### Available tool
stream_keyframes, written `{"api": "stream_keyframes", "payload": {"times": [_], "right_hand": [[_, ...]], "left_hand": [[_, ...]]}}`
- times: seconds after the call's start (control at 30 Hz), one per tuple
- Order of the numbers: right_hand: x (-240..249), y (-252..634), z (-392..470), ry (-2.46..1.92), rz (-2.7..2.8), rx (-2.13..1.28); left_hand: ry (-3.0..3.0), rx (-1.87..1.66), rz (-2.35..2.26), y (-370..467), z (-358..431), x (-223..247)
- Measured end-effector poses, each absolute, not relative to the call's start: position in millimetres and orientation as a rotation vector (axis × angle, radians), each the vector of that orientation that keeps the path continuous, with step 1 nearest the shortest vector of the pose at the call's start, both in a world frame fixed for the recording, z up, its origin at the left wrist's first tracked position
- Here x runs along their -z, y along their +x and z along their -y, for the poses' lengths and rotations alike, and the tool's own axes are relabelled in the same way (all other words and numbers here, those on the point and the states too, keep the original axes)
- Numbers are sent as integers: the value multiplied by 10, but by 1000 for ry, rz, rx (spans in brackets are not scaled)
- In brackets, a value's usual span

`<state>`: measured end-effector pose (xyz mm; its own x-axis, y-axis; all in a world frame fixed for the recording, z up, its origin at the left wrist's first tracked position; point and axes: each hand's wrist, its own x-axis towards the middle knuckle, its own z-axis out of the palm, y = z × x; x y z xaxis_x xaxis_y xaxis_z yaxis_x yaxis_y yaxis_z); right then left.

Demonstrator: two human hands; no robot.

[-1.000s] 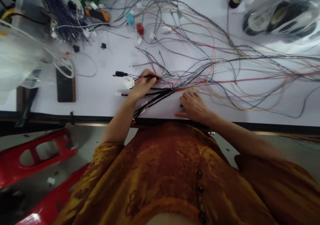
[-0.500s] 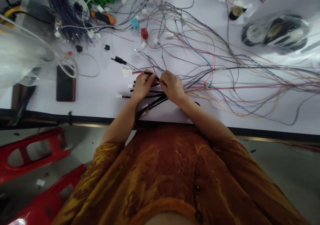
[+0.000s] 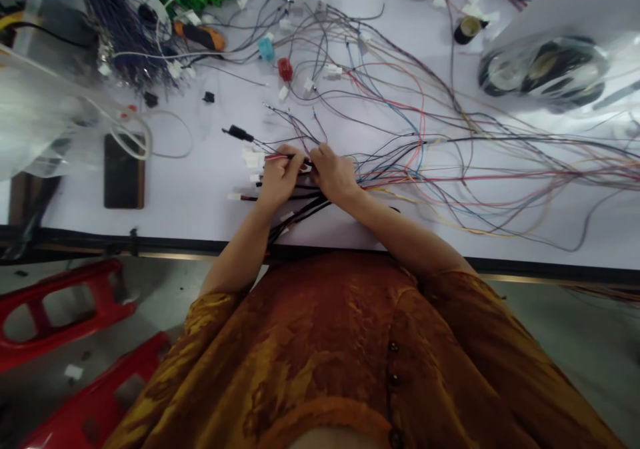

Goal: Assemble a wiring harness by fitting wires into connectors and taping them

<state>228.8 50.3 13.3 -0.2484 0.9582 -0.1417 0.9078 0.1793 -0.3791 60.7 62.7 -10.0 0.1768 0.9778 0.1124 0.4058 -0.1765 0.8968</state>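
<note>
Close together over a wire harness [image 3: 385,162], my left hand [image 3: 281,177] and my right hand [image 3: 334,174] work at the same spot. Pinched in the left fingers are thin wires, red and white ones among them, running toward white connectors [image 3: 251,158]. The right fingers are closed on the dark-sleeved part of the wires, close to the left fingertips. Black sleeved cables [image 3: 300,216] pass below the hands toward the table edge. A black plug [image 3: 240,132] on a thin lead lies beyond the left hand. The exact grip point is partly hidden by the fingers.
A phone [image 3: 124,172] lies at left beside a clear plastic bag [image 3: 40,116]. Farther back are an orange-handled tool [image 3: 200,36], a red connector [image 3: 285,69] and a blue connector [image 3: 266,49]. Bagged tape rolls [image 3: 545,72] stand at right. Red stools [image 3: 65,302] are below.
Both hands remain pinched at the harness, with small finger shifts. The red and white wires now lie across the left fingers. The whole view has shifted slightly.
</note>
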Motion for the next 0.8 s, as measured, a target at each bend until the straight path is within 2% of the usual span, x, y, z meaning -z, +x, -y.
{"api": "stream_keyframes", "payload": {"times": [0.1,0.23,0.4,0.53,0.63,0.8], "right_hand": [[-121,2195,-494,-1894,2351,-544],[-123,2183,-513,-1905,2407,-529],[-230,2400,-456,-1731,2524,-610],[-253,2586,-368,-1640,2612,-594],[-207,2630,-347,-1563,2677,-602],[-135,2655,-344,-1524,2630,-671]], "left_hand": [[1923,-763,-1368,443,-477,-141],[2179,-864,-1336,486,-331,-376],[2384,-553,-1235,518,-468,-36],[2372,-513,-1226,307,-583,217],[2418,-485,-1141,209,-615,212],[2548,-223,-988,43,-685,88]]}}
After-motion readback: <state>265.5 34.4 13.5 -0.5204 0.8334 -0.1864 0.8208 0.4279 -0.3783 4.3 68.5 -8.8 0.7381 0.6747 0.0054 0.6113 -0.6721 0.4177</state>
